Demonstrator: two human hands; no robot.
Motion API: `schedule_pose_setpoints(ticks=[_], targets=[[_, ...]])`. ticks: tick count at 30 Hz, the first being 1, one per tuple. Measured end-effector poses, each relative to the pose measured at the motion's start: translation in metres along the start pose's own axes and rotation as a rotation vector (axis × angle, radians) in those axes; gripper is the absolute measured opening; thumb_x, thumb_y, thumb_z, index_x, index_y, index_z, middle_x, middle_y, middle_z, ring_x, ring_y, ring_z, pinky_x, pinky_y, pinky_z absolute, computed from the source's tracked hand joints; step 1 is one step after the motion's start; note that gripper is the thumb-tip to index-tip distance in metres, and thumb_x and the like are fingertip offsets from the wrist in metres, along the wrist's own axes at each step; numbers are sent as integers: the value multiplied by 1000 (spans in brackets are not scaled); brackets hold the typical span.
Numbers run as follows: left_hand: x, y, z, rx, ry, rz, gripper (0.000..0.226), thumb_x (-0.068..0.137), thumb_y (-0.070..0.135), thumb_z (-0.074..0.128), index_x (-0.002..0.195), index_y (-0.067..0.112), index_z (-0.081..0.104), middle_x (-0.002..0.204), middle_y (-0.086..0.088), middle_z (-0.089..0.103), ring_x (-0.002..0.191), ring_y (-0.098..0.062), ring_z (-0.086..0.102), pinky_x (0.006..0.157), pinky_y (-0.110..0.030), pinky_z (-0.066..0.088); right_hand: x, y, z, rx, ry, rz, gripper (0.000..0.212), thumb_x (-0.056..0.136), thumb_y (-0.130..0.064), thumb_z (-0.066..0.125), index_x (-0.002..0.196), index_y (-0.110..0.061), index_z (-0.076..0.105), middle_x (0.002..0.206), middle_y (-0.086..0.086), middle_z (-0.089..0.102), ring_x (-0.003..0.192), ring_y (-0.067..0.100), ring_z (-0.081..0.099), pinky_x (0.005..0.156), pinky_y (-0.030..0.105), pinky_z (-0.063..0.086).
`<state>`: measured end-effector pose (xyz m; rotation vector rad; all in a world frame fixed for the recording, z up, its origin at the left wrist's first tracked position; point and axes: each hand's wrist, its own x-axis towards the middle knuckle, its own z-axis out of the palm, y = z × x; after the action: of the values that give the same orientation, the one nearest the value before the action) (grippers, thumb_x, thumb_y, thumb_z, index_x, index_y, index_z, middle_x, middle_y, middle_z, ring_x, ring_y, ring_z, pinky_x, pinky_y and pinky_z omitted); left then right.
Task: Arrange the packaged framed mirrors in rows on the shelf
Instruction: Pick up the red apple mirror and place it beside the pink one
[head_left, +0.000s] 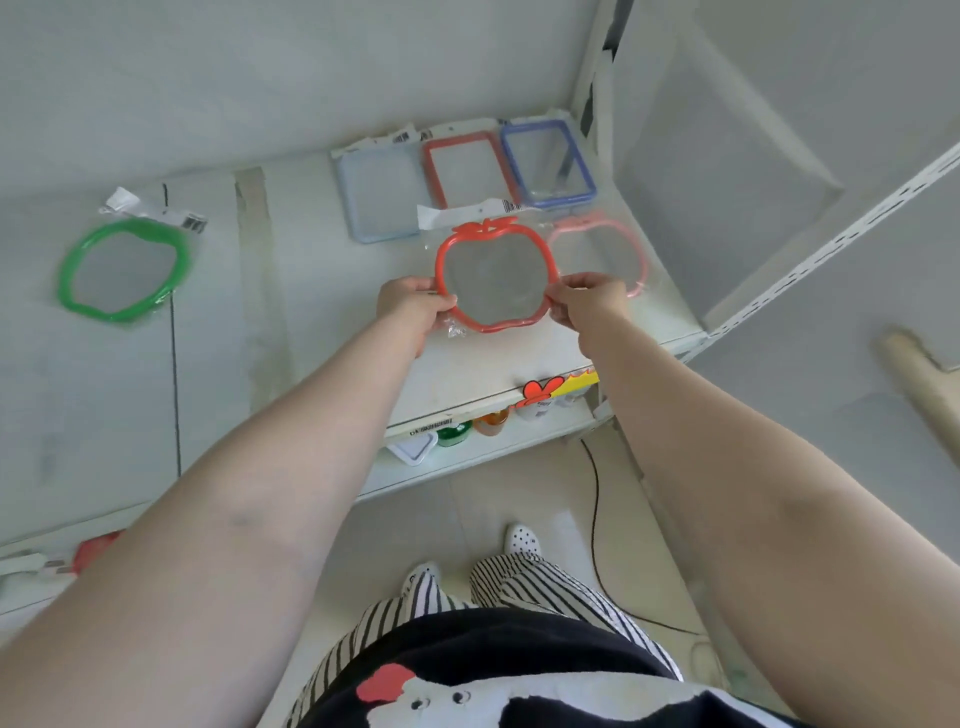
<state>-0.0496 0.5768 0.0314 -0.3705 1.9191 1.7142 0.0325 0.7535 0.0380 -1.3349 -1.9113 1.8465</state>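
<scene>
Both bare forearms reach forward and slightly inward over the white shelf (311, 218), converging on one packaged mirror. The left hand (410, 304) pinches the left edge of the red apple-shaped mirror (496, 278), thumb on top of the frame and fingers curled underneath. The right hand (589, 301) grips the right edge the same way, its fingers bent round the rim. Between them the mirror is held flat, at or just above the shelf surface; whether it rests on the shelf cannot be told.

Its frame is bright red-orange, shaped like an apple with a small leaf and stem at the far side, and the glass shows a dull grey reflection. A clear plastic sleeve wraps it, with a white header strip and a barcode label at the far end and a crumpled corner sticking out near the left wrist.

Just right of it lies a pink apple-shaped mirror (602, 249), partly hidden by the right hand. Behind these, against the wall, three rectangular mirrors sit side by side: a pale blue one (379, 197), a red one (467, 166) and a dark blue one (548, 163). Well apart, on the left part of the shelf, lies a green round-framed mirror (124, 267) in its sleeve
</scene>
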Motion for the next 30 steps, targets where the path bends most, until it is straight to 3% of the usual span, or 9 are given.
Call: schedule_pose_setpoints(ticks=[4, 6, 8, 10, 12, 17, 21, 25, 30], targets=[[17, -7, 24, -30, 142, 23, 34, 75, -10, 68, 108, -3, 64, 86, -13, 67, 60, -15, 61, 62, -20, 56, 36, -2, -3, -113, -49, -26, 23, 77, 0, 71, 62, -12, 60, 57, 9, 57, 47, 20, 49, 65, 36, 51], [25, -14, 35, -25, 217, 16, 22, 71, -9, 72, 88, 5, 66, 92, -18, 67, 54, -13, 62, 72, -30, 59, 52, 1, -5, -190, -47, -34, 24, 75, -4, 74, 59, -16, 59, 54, 7, 58, 53, 24, 53, 67, 42, 55], [30, -21, 43, -20, 277, 0, 24, 70, -7, 74, 73, 12, 61, 89, -16, 67, 49, -10, 61, 72, -33, 60, 63, 5, -7, -281, -40, -49, 27, 73, -6, 75, 57, -20, 58, 53, 6, 59, 57, 27, 57, 72, 48, 58], [30, -25, 50, -14, 313, -22, 20, 71, -6, 74, 82, 8, 64, 86, -13, 66, 53, -14, 61, 67, -30, 59, 68, 7, -8, -359, -50, -61, 28, 72, -6, 73, 55, -19, 55, 52, 6, 60, 59, 28, 61, 74, 50, 59], [31, -29, 53, 2, 340, -42, 27, 71, -3, 75, 95, 5, 68, 88, -15, 68, 61, -21, 64, 73, -33, 59, 69, 7, -8, -396, -56, -75, 29, 70, -5, 71, 54, -18, 51, 55, 10, 62, 60, 29, 62, 72, 50, 59], [38, -39, 54, 79, 394, -44, 26, 62, 3, 79, 84, 15, 70, 94, -14, 75, 87, -28, 73, 87, -39, 57, 71, 8, -6, -465, -68, -115, 29, 74, -9, 69, 59, -18, 46, 68, 12, 63, 64, 28, 61, 67, 45, 56], [34, -36, 55, 142, 443, -14, 31, 67, 4, 77, 97, 10, 70, 97, -11, 74, 89, -25, 72, 86, -36, 57, 69, 12, -9, -570, -112, -136, 9, 80, -24, 66, 82, -17, 60, 80, 5, 66, 77, 31, 65, 73, 40, 54], [30, -35, 58, 156, 472, -18, 31, 68, 4, 75, 96, 13, 66, 92, -8, 74, 86, -25, 72, 82, -38, 58, 68, 14, -9, -644, -95, -148, 14, 84, -29, 63, 92, -19, 60, 91, 3, 67, 85, 29, 62, 68, 31, 43], [34, -39, 57, 153, 463, -23, 32, 67, 3, 75, 95, 15, 65, 82, -2, 69, 83, -25, 72, 80, -40, 59, 67, 18, -5, -684, -4, -189, 20, 82, -27, 63, 100, -19, 60, 113, 4, 57, 107, 28, 55, 73, 33, 42]])
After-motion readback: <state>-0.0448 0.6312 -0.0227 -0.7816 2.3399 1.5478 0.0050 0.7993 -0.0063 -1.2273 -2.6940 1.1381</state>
